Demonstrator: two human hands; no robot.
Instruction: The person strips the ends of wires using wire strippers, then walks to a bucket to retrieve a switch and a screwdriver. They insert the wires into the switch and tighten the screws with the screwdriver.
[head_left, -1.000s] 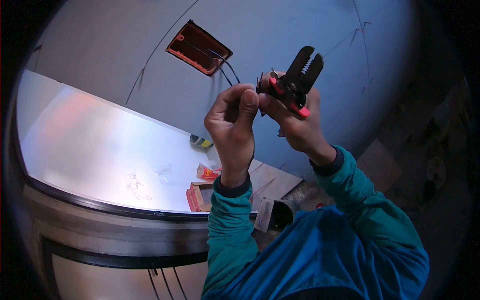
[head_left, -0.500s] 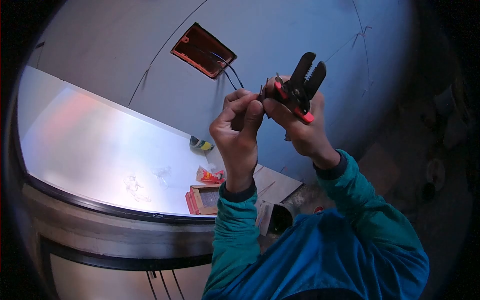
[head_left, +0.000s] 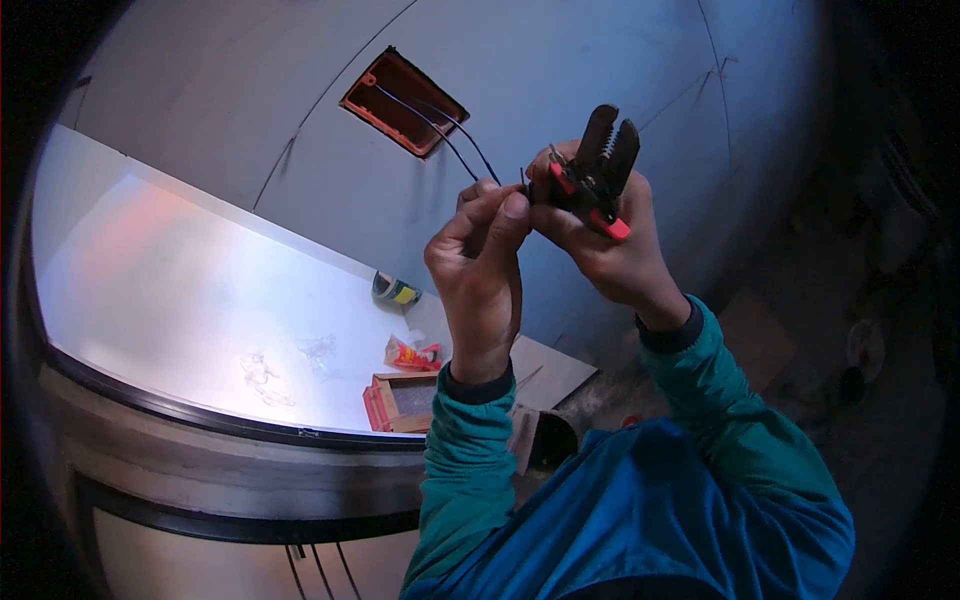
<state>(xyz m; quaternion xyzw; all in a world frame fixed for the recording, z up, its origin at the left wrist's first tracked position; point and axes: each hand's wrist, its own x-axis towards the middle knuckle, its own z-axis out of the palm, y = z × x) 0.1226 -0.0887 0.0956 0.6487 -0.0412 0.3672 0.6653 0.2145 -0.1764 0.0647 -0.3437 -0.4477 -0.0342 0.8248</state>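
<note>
Two dark wires (head_left: 440, 132) run out of an orange recessed box (head_left: 388, 117) in the wall to my left hand (head_left: 483, 240), whose thumb and fingers pinch them near their ends. My right hand (head_left: 602, 225) is closed around a wire stripper (head_left: 596, 172) with red-and-black handles, its toothed black jaws parted and pointing up, away from the wires. The right thumb and forefinger meet the wire ends beside the left fingertips. Small dark tips stick up between the two hands; how they sit in the fingers is partly hidden.
On the white shelf (head_left: 180, 290) at left are an open red cardboard box (head_left: 402, 402), a red packet (head_left: 411, 354), a green-and-yellow roll (head_left: 396, 290) and clear plastic scraps (head_left: 265, 380). A dark container (head_left: 551, 441) stands below. Thin cracks or lines cross the wall.
The wires between the box and my left hand now show straighter and more spread. Both hands have shifted slightly, and the stripper has moved a little left.
</note>
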